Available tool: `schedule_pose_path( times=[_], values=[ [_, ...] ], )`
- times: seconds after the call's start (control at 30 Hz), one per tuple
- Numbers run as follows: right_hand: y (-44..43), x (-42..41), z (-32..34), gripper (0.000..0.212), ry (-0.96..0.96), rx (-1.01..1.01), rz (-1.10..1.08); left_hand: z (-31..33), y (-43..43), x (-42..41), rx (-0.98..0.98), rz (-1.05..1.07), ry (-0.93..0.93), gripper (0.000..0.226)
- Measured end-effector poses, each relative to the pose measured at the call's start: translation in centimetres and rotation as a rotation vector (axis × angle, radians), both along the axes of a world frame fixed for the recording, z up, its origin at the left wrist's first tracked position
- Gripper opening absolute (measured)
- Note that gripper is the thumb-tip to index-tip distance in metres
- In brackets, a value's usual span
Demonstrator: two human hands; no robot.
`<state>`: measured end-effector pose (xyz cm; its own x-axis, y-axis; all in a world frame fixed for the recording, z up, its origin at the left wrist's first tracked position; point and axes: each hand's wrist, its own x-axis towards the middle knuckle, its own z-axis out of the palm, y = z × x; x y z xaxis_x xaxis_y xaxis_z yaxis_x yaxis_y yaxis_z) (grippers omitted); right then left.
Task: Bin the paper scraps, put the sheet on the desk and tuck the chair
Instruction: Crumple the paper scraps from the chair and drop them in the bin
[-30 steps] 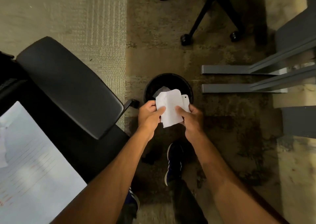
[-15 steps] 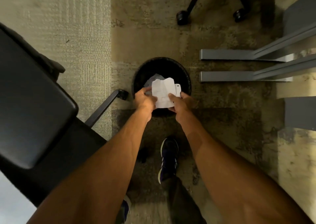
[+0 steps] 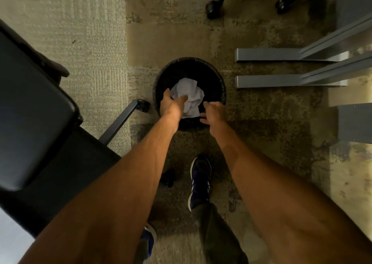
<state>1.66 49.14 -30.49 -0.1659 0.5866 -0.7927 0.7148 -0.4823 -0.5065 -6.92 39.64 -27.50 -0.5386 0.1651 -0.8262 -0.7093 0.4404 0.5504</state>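
Binning looks done: paper scraps (image 3: 188, 94) in the wastebasket (image 3: 221, 86), left hand (image 3: 172, 105) and right hand (image 3: 213, 113) above it, fingers loosely spread, gripping nothing; next means turning to fetch the sheet.

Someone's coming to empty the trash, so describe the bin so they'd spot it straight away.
Find the two grey metal bars flat on the carpet. Just left of their ends, between them and the black chair, stands the bin. Unlike its neighbours it is round, black and open-topped, with crumpled white paper inside.
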Motion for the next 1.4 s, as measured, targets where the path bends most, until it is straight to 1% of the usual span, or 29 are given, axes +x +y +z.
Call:
schedule_pose_path(
  times=[0.13, 0.23, 0.4, 0.47, 0.6, 0.73, 0.9, 0.97, 1.03, 1.13, 1.2, 1.3, 1.4],
  values=[
    [-0.8, 0.7, 2.4, 0.027, 0.049, 0.054, -0.02, 2.8, -0.7, 0.8, 0.045, -0.037, 0.061, 0.063],
    [-1.6, 0.8, 4.9, 0.024, 0.107, 0.082, -0.032, 5.5, -1.1, 1.2, 0.085, 0.028, 0.024, 0.052],
    [-3.9, 0.7, 10.6, 0.012, 0.193, 0.158, 0.013, 10.6, -3.4, 2.1, 0.212, 0.107, -0.033, 0.043],
    [-5.2, 0.7, 13.0, 0.013, 0.232, 0.175, 0.046, 12.9, -5.1, 2.4, 0.255, 0.117, -0.034, 0.041],
    [-8.4, 1.3, 16.9, 0.017, 0.303, 0.272, 0.168, 17.0, -8.7, 2.9, 0.319, 0.112, -0.016, 0.038],
    [-13.3, 2.1, 20.4, 0.015, 0.394, 0.379, 0.293, 20.5, -14.5, 3.1, 0.372, 0.078, 0.016, 0.036],
    [-19.6, 2.4, 24.2, 0.016, 0.51, 0.426, 0.467, 24.7, -23.0, 3.1, 0.449, 0.096, 0.082, 0.032],
    [-21.8, 2.0, 25.6, 0.016, 0.56, 0.417, 0.511, 26.0, -26.1, 2.9, 0.403, 0.085, 0.147, 0.029],
    [-23.7, 1.3, 26.6, 0.017, 0.589, 0.374, 0.541, 26.7, -28.7, 2.5, 0.283, 0.07, 0.228, 0.027],
    [-26.6, -0.1, 27.7, 0.016, 0.624, 0.308, 0.614, 27.7, -32.6, 2.0, 0.134, 0.128, 0.285, 0.025],
    [-28.3, -1.0, 28.2, 0.014, 0.634, 0.291, 0.652, 28.1, -34.7, 1.6, 0.083, 0.193, 0.302, 0.022],
    [-31.5, -2.6, 28.8, 0.012, 0.64, 0.251, 0.717, 28.4, -38.5, 1.1, 0.005, 0.358, 0.345, 0.019],
    [-34.2, -4.6, 28.9, 0.01, 0.63, 0.207, 0.766, 28.1, -42.4, 0.9, -0.065, 0.52, 0.368, 0.024]
  ],
)
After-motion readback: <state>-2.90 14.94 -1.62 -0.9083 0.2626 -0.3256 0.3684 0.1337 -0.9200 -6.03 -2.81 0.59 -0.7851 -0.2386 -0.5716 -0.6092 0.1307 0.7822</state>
